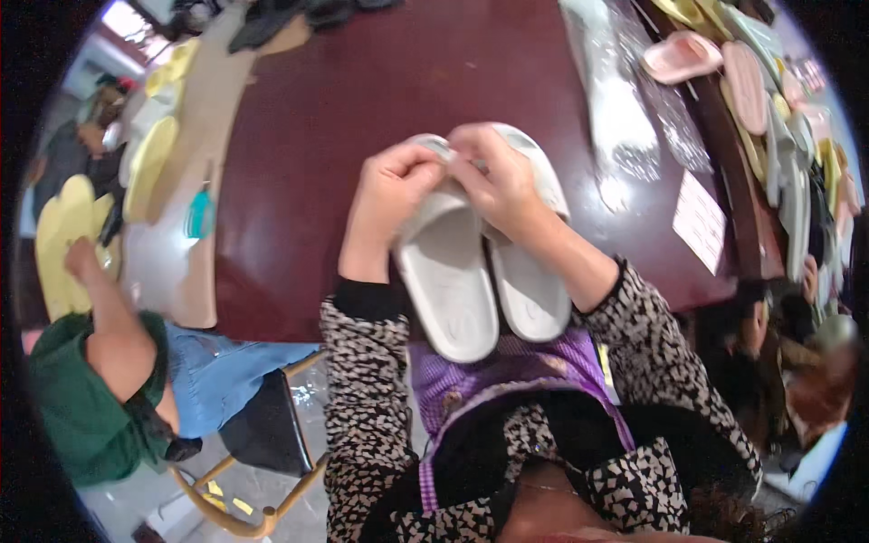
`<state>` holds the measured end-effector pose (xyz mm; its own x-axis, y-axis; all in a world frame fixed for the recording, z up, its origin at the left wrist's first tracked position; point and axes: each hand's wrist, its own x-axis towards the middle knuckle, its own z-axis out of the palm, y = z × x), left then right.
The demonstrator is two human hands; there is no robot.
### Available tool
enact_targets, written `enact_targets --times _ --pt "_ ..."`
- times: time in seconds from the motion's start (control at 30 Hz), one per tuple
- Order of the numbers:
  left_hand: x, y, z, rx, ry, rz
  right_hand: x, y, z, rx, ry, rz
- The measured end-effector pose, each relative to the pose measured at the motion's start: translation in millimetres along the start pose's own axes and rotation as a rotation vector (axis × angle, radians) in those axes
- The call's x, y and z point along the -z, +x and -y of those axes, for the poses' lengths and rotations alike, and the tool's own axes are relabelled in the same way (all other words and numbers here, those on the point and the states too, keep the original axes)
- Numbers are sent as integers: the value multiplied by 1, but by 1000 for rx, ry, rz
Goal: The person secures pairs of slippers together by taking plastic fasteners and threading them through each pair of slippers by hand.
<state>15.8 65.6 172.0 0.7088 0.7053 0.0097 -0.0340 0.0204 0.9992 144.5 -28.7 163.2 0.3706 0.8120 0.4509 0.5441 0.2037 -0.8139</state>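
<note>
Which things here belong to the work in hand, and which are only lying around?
In the work:
pale slipper pair, with left fingers and right fingers over it

Apparently lying around:
clear plastic bags
white sheet
pink slippers
teal object

Looks like smooth, matt plastic on the slippers (450, 282); shines, glossy and smooth, across the tabletop (299, 181); gleams, thin and crinkled, in the plastic wrapping (623, 131); looks like paper on the sheet (700, 221), soft cloth on the checked apron (450, 380).
</note>
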Motion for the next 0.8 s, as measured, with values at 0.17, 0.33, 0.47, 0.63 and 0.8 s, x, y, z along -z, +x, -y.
enact_targets --times 0.17,0.33,0.47,0.63,0.8 --pt "-7 2 5 -104 67 78 6 -9 -3 -20 -10 -58" --pt "-2 -1 7 -132 -19 108 5 -8 1 -74 48 -12" --pt "-2 -3 3 -124 -38 69 4 -6 5 -90 56 -14" --pt "-2 -2 3 -135 -106 -47 6 -4 6 -90 34 -24" --pt "3 -2 11 -138 -186 -133 4 -3 10 -41 14 -49"
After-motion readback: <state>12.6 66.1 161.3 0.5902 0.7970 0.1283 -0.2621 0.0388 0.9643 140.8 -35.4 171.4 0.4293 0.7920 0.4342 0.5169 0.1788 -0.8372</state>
